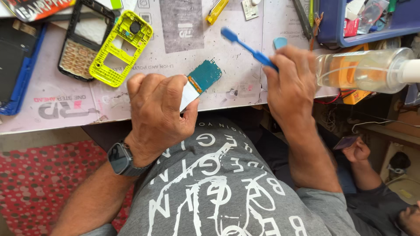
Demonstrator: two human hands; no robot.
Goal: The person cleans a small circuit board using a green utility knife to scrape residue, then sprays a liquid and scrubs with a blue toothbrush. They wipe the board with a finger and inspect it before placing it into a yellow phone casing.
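My left hand (158, 114) grips a small phone circuit board (201, 80), teal green with a white screen part at the held end, tilted up over the front edge of the worktable (245, 74). My right hand (292, 87) holds a blue toothbrush (246, 44) by its handle; the bristle head points up-left, a little above and to the right of the board, not touching it. A dark smartwatch (119, 158) sits on my left wrist.
A yellow-green phone frame (120, 47) and a black phone front with keypad (84, 38) lie at the left. A clear plastic bottle (365, 70) lies at the right, a blue tray (372, 22) behind it. Another person's hand (356, 150) holds a small card at lower right.
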